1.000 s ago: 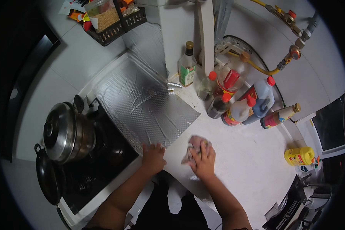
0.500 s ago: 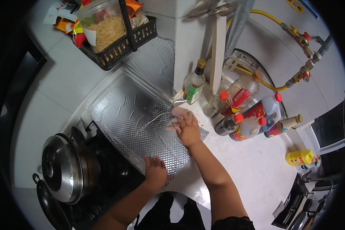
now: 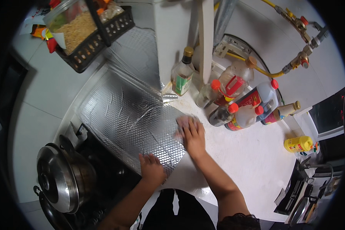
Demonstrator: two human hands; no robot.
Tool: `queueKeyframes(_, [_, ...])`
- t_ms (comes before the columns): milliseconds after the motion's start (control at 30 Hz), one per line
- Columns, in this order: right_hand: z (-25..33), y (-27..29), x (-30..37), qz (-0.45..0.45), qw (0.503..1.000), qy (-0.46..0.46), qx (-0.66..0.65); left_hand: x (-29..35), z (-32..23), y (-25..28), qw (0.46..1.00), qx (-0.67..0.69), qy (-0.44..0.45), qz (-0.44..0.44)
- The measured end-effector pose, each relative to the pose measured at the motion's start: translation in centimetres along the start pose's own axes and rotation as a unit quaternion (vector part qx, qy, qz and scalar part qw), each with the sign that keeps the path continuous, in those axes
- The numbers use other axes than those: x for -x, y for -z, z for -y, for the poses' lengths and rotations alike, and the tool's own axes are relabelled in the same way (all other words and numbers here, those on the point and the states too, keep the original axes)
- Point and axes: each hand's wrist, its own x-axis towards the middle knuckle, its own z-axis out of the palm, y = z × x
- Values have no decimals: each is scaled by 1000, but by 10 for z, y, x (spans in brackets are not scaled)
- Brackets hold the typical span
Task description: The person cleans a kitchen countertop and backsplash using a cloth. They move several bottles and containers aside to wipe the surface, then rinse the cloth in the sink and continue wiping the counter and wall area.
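A silver embossed foil sheet covers the counter and runs up the corner wall at the back. My left hand rests on its near edge beside the stove, fingers spread and holding nothing. Under my right hand is a crumpled pinkish cloth, pressed down at the foil's right edge where it meets the white countertop. The cloth is slightly blurred and partly covered by the fingers. A small rolled piece of foil lies at the sheet's far right corner, near the wall.
A lidded steel pot stands on the black stove at left. Right of the foil are a gold-capped glass bottle and several red-capped bottles. A black basket holds food containers. A yellow bottle stands far right.
My right hand has slid the cloth nearer and rightward, from the foil's far right part to its right edge. My left hand stays at the near edge. The whole view has shifted slightly.
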Motion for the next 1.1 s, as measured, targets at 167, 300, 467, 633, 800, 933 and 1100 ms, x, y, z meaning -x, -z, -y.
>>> queueKeyframes(167, [0,-63,-82,39,995,-97,0,-2,0,-12,1000,-9,4,-29])
queueKeyframes(300, [-1,-56,-63,30,992,-123,-5,0,2,2,999,29,8,-25])
queueKeyframes(467, [-11,27,38,41,994,-103,-8,1,3,0,999,33,6,-31])
queueKeyframes(633, [-37,126,159,101,966,-231,52,3,3,3,1000,23,6,-13])
queueKeyframes(800, [-23,111,131,21,947,-319,21,-5,-5,-1,1000,-10,2,22])
queueKeyframes(933, [62,34,115,71,976,-122,-164,-4,-5,1,1000,-4,3,6])
queueKeyframes(1100, [-9,55,139,98,989,-61,-90,-4,2,8,1000,4,10,25])
